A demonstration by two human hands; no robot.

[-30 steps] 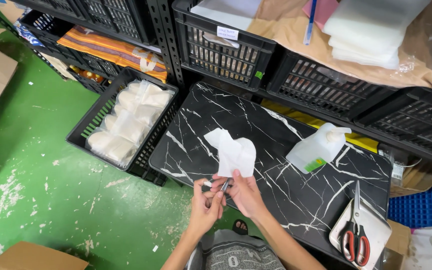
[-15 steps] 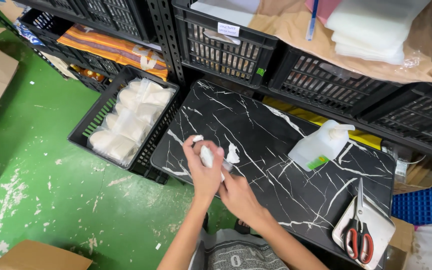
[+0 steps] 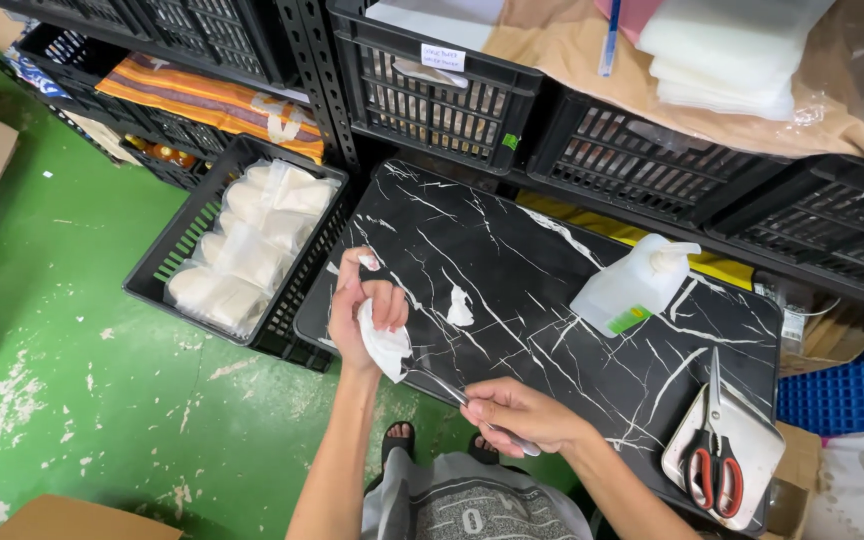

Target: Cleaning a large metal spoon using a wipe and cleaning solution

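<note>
My left hand (image 3: 364, 310) is closed around a crumpled white wipe (image 3: 386, 352) at the front left edge of the black marble-patterned tabletop (image 3: 552, 330). My right hand (image 3: 524, 415) grips a thin silvery metal tool (image 3: 442, 388) near the front edge. The tool's tip is tucked into the wipe. A small white scrap (image 3: 460, 305) lies on the tabletop just beyond the hands.
A white plastic jug (image 3: 632, 290) stands at the back right of the table. Red-handled scissors (image 3: 712, 470) rest on a white pad (image 3: 752, 440) at the right corner. A black crate (image 3: 187, 245) of white bagged items sits on the green floor (image 3: 72, 380). Black shelf crates (image 3: 432, 90) line the back.
The large white sheet that lay on the table is gone from it. My left hand moved left holding the white wipe, and my right hand drew back right with the tool.
</note>
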